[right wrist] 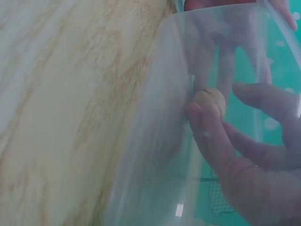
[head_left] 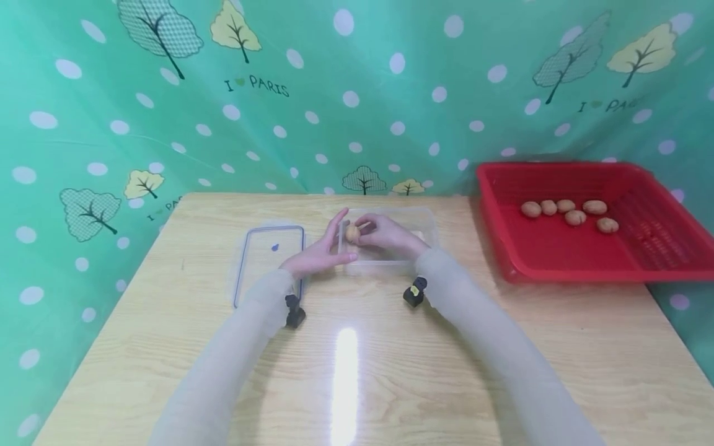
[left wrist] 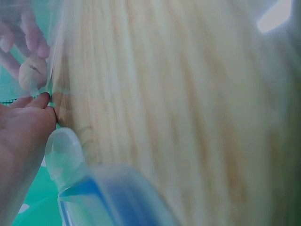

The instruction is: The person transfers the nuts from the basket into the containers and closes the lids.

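Observation:
Inside a clear plastic box (head_left: pixel 385 267), my right hand (head_left: pixel 390 235) pinches a walnut (head_left: pixel 352 233) close to the box's left end. The right wrist view shows the walnut (right wrist: pixel 210 101) between thumb and fingertips, seen through the clear wall. My left hand (head_left: pixel 315 254) rests against the outside of that left end, fingers straight and spread, thumb stretched along the front corner. Beside the left forearm lies a clear lid (head_left: pixel 262 257) with a blue seal, partly covered by the left wrist. The right hand hides part of the box's inside.
On the right stands a red plastic basket (head_left: pixel 502 263) with several walnuts (head_left: pixel 575 217) in it. A green patterned cloth (head_left: pixel 312 136) hangs behind the wooden table (head_left: pixel 401 371). Small black wrist cameras sit under both wrists.

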Action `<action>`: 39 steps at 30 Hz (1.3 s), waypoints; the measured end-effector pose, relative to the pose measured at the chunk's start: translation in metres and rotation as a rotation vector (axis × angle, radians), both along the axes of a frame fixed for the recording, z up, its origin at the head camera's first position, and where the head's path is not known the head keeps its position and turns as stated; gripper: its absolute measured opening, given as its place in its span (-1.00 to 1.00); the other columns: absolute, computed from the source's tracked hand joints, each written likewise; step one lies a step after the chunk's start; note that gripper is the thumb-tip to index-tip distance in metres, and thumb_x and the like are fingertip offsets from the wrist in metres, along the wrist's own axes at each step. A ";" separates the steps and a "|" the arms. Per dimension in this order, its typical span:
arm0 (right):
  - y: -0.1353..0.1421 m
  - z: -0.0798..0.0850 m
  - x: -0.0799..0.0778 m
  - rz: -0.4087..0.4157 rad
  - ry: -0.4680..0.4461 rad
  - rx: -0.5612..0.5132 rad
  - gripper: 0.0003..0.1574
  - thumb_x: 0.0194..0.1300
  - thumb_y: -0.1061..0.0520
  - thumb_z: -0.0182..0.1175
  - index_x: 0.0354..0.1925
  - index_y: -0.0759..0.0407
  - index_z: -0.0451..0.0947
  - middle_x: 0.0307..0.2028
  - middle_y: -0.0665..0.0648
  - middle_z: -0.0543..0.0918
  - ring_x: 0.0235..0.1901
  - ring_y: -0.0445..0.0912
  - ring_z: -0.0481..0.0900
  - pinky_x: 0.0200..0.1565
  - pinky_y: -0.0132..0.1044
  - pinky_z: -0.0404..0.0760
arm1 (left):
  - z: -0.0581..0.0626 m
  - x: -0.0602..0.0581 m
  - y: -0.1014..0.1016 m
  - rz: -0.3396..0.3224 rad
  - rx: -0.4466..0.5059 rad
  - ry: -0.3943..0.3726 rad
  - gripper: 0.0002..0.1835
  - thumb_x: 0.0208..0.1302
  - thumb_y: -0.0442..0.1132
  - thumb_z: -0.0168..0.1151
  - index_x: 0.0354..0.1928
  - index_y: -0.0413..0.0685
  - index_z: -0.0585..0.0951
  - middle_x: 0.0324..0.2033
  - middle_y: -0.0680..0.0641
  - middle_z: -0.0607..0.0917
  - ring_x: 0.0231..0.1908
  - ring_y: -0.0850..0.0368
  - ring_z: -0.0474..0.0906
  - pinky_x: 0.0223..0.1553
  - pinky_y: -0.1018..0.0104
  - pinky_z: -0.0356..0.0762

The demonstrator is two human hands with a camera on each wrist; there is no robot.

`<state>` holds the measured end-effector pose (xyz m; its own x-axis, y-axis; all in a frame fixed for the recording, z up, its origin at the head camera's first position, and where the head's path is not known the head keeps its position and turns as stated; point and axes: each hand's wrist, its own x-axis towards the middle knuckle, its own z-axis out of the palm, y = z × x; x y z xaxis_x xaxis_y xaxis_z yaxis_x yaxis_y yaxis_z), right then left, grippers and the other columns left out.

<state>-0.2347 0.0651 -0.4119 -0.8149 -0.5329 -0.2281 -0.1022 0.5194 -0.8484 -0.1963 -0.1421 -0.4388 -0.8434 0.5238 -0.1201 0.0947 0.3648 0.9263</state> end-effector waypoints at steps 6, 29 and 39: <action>0.009 0.003 0.004 0.018 0.009 -0.001 -0.34 0.31 0.11 0.23 0.31 0.21 0.31 0.16 0.27 0.49 0.15 0.10 0.45 0.20 -0.02 0.41 | -0.001 0.002 0.000 0.007 -0.001 -0.009 0.07 0.28 -0.08 0.29 0.43 0.71 -0.35 0.50 -0.10 -0.29 0.43 -0.23 -0.19 0.33 -0.24 -0.07; 0.029 0.028 0.017 0.001 0.010 -0.196 -0.41 0.27 0.26 0.20 0.26 0.26 0.37 0.12 0.34 0.51 0.00 0.07 0.57 0.05 -0.13 0.57 | -0.003 0.002 0.000 0.002 0.014 0.005 0.09 0.28 -0.10 0.29 0.47 0.56 -0.36 0.50 -0.14 -0.22 0.43 -0.22 -0.19 0.35 -0.20 -0.09; 0.041 0.052 0.019 0.011 0.075 -0.217 -0.47 0.29 0.26 0.21 0.20 0.34 0.42 0.11 0.24 0.49 -0.01 0.09 0.58 0.01 -0.16 0.60 | -0.003 0.000 -0.001 0.001 0.010 0.014 0.08 0.28 -0.08 0.29 0.46 0.61 -0.36 0.49 -0.03 -0.38 0.45 -0.13 -0.28 0.36 -0.20 -0.14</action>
<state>-0.2154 0.1060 -0.3595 -0.8189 -0.5721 -0.0460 -0.1742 0.3241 -0.9298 -0.1958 -0.1431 -0.4415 -0.8452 0.5244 -0.1030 0.1074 0.3555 0.9285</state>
